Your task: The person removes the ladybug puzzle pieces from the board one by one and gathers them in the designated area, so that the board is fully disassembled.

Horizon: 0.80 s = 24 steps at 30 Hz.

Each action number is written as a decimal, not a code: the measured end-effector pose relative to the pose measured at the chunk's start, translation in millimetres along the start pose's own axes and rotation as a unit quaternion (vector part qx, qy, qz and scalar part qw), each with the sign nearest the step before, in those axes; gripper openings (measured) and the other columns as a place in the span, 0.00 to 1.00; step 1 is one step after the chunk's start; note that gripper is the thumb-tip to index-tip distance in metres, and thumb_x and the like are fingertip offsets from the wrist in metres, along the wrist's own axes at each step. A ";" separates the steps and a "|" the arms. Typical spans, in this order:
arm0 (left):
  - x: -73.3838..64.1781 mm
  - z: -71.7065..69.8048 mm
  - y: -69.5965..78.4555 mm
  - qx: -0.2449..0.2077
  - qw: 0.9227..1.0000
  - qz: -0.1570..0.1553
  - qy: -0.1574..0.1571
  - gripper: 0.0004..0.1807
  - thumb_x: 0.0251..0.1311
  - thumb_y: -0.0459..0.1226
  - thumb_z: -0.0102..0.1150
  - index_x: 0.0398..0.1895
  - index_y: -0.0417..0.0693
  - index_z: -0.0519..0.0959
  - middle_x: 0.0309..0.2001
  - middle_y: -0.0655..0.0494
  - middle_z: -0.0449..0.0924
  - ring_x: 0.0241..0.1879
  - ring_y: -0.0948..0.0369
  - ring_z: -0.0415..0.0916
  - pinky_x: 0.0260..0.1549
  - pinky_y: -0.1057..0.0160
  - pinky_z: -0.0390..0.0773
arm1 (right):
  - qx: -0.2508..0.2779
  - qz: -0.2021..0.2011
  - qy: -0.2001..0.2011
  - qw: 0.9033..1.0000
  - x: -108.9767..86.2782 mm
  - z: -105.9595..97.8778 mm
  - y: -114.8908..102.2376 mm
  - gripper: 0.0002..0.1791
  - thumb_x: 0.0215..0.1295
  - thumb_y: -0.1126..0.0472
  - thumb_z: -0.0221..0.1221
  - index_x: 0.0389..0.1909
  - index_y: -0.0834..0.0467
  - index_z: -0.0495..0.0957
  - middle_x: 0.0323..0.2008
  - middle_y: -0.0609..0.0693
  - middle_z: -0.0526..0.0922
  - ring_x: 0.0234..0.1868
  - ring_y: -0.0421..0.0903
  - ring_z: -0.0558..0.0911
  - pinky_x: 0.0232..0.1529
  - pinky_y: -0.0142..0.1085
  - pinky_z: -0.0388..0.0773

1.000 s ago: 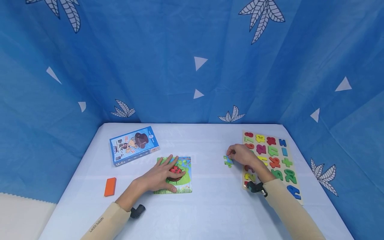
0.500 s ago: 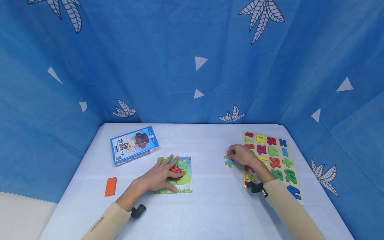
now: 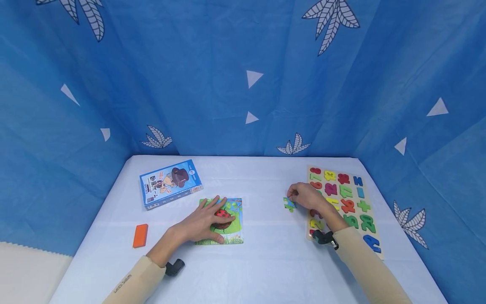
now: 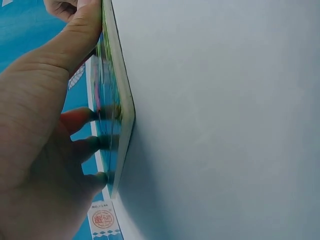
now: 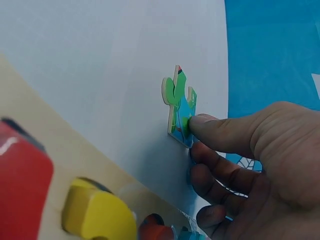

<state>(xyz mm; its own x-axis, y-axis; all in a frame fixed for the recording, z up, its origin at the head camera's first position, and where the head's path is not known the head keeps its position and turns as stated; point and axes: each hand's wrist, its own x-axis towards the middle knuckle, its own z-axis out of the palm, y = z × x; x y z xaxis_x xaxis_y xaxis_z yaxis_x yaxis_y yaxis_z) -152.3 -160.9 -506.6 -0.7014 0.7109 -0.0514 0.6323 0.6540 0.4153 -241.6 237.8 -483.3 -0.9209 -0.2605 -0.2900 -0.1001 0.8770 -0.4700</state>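
a person's left hand (image 3: pixel 203 221) rests with fingers spread across a ladybug puzzle (image 3: pixel 237 231) on the white worktop (image 3: pixel 265 266), while the right hand (image 3: pixel 307 196) pinches a green-and-blue puzzle piece (image 3: pixel 288 205), well to the puzzle's right and just beside a number board (image 3: pixel 355 195). a blue box (image 3: pixel 171 184) and an orange block (image 3: pixel 140 235) lie to the puzzle's left.

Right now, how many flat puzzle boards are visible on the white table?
2. The square green ladybug jigsaw board lies partly under the left hand; the pale rectangular board with colourful numbers lies partly under the right forearm. No others show.
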 end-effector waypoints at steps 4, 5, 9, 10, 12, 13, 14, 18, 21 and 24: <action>0.5 1.1 -0.8 -0.003 1.000 -0.004 0.004 0.43 0.52 0.65 0.66 0.73 0.72 0.68 0.81 0.45 0.44 0.80 0.42 0.36 0.71 0.29 0.43 | 0.004 -0.010 0.018 1.000 -0.1 0.6 -0.9 0.05 0.72 0.62 0.60 0.44 0.53 0.83 0.39 0.48 0.82 0.43 0.47 0.77 0.51 0.44 0.78; 0.4 1.4 -1.0 -0.003 1.000 -0.004 0.006 0.43 0.51 0.65 0.66 0.73 0.72 0.68 0.81 0.45 0.45 0.80 0.42 0.36 0.71 0.30 0.43 | 0.006 -0.015 0.025 1.000 0.0 1.3 -1.5 0.05 0.72 0.61 0.60 0.44 0.53 0.83 0.40 0.48 0.82 0.43 0.47 0.77 0.51 0.44 0.78; -0.4 2.9 -1.8 -0.013 1.000 0.000 0.014 0.45 0.51 0.64 0.67 0.75 0.69 0.67 0.81 0.45 0.46 0.80 0.43 0.36 0.72 0.30 0.42 | 0.020 -0.046 0.048 0.998 1.0 6.5 -7.6 0.05 0.73 0.60 0.60 0.45 0.52 0.83 0.41 0.48 0.83 0.43 0.48 0.77 0.52 0.44 0.78; -0.8 3.1 -2.0 -0.018 1.000 0.001 0.016 0.46 0.51 0.64 0.68 0.75 0.67 0.66 0.81 0.45 0.46 0.80 0.43 0.36 0.72 0.31 0.42 | 0.026 -0.055 0.051 0.997 0.9 8.5 -10.7 0.06 0.73 0.60 0.59 0.45 0.52 0.83 0.41 0.47 0.83 0.43 0.47 0.77 0.52 0.44 0.78; -2.1 3.0 -2.4 -0.028 0.999 0.002 0.019 0.47 0.51 0.63 0.68 0.75 0.65 0.66 0.81 0.46 0.46 0.80 0.44 0.36 0.73 0.31 0.42 | 0.035 -0.077 0.051 0.995 1.4 13.7 -17.5 0.06 0.73 0.60 0.59 0.45 0.52 0.83 0.41 0.47 0.83 0.43 0.47 0.77 0.51 0.44 0.79; -3.0 2.5 -2.7 -0.032 0.999 0.002 0.021 0.47 0.52 0.63 0.69 0.76 0.65 0.65 0.81 0.46 0.46 0.80 0.45 0.36 0.73 0.32 0.42 | 0.042 -0.085 0.050 0.994 1.7 16.9 -22.0 0.06 0.73 0.60 0.59 0.45 0.52 0.83 0.41 0.47 0.83 0.43 0.47 0.77 0.51 0.43 0.79; -4.0 1.7 -3.1 -0.035 0.999 0.000 0.022 0.47 0.52 0.63 0.69 0.76 0.64 0.65 0.81 0.46 0.46 0.80 0.45 0.36 0.73 0.32 0.42 | 0.046 -0.094 0.047 0.993 2.0 20.3 -26.4 0.06 0.73 0.60 0.59 0.45 0.52 0.83 0.41 0.46 0.83 0.43 0.46 0.77 0.51 0.42 0.79; -9.4 -4.6 -4.5 -0.044 0.999 -0.011 0.018 0.46 0.53 0.61 0.70 0.76 0.64 0.65 0.81 0.45 0.45 0.80 0.44 0.34 0.72 0.31 0.42 | 0.070 -0.126 0.033 0.989 1.7 32.8 -49.6 0.06 0.72 0.62 0.60 0.45 0.54 0.84 0.40 0.45 0.83 0.42 0.44 0.77 0.48 0.39 0.79; -13.2 -9.1 -5.9 -0.045 0.999 -0.026 -0.003 0.47 0.52 0.60 0.71 0.76 0.66 0.64 0.81 0.45 0.42 0.80 0.42 0.32 0.73 0.32 0.39 | 0.078 -0.155 0.030 0.984 1.3 42.4 -68.1 0.07 0.71 0.63 0.60 0.44 0.55 0.85 0.39 0.44 0.83 0.40 0.42 0.77 0.44 0.37 0.78; -15.5 -10.6 -7.2 -0.044 0.998 -0.044 -0.032 0.48 0.52 0.61 0.70 0.77 0.67 0.62 0.82 0.45 0.37 0.80 0.42 0.28 0.74 0.34 0.36 | 0.083 -0.187 0.022 0.979 0.3 52.0 -86.4 0.07 0.71 0.62 0.61 0.45 0.56 0.86 0.38 0.43 0.83 0.38 0.40 0.77 0.42 0.36 0.77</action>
<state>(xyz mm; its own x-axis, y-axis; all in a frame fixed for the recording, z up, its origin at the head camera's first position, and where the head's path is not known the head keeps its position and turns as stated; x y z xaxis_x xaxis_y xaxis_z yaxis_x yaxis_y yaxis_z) -149.5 -179.4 -499.2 -0.7285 0.6691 -0.1468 0.5367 0.6907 0.4847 -213.6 140.9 -486.2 -0.8476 -0.5293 -0.0378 -0.3737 0.6459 -0.6657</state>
